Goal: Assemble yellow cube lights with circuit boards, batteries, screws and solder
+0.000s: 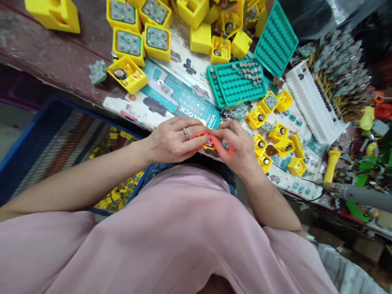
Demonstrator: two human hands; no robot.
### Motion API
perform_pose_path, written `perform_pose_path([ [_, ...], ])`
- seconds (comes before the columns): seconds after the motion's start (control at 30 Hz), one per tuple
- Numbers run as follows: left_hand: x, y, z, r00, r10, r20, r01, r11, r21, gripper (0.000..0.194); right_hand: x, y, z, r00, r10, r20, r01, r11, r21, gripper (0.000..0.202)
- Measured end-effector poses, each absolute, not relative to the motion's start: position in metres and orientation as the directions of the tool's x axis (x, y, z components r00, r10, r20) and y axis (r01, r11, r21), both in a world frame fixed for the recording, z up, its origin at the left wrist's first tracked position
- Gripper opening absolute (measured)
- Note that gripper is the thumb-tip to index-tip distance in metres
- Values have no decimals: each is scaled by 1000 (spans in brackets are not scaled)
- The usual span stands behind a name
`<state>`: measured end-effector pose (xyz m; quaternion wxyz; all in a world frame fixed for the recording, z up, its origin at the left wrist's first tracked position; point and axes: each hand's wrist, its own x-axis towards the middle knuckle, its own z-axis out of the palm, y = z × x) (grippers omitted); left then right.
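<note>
At the front edge of the bench, my left hand [176,141] and my right hand [237,147] meet with fingertips pinched around a small yellow plastic housing [210,148]. A red light glows between the fingers and tints them. The fingers cover most of the housing, so its inside cannot be made out. Just beyond my right hand lies a loose grey circuit board [240,110] with wires. Several small yellow housings with round metal parts, such as this one [256,117], stand to the right of that hand.
A teal tray [219,92] holds small metal cylinders. Behind it are larger yellow housings [200,38]; some at the left carry grey boards [128,43]. To the right are a white rack [315,106] and a soldering iron [364,196]. A blue crate [58,102] at lower left contains yellow pieces.
</note>
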<state>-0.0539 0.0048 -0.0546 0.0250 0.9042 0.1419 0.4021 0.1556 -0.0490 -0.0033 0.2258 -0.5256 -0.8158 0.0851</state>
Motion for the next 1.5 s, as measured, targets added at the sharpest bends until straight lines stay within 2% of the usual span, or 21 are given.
perform_pose_path([
  [0.23,-53,6,-50,670,256,697,274,-958,88,15,160,-55,2,-323,877,356,783,459,-420,15],
  [0.57,-52,8,-46,673,243,698,238,-965,106,25,163,-60,6,-399,862,312,847,477,-234,14],
  [0.77,-51,12,-41,677,202,708,202,-976,85,24,162,-62,9,-442,817,370,826,532,-185,12],
  [1.1,-55,14,-44,736,241,632,246,-966,83,19,161,-62,9,-468,821,326,838,530,-130,12],
  [1.23,-54,15,-44,705,216,675,203,-974,100,24,159,-61,10,-478,815,328,827,544,-144,11],
  [1.5,-52,12,-45,707,222,672,179,-975,135,26,163,-60,9,-477,822,312,817,545,-187,13],
])
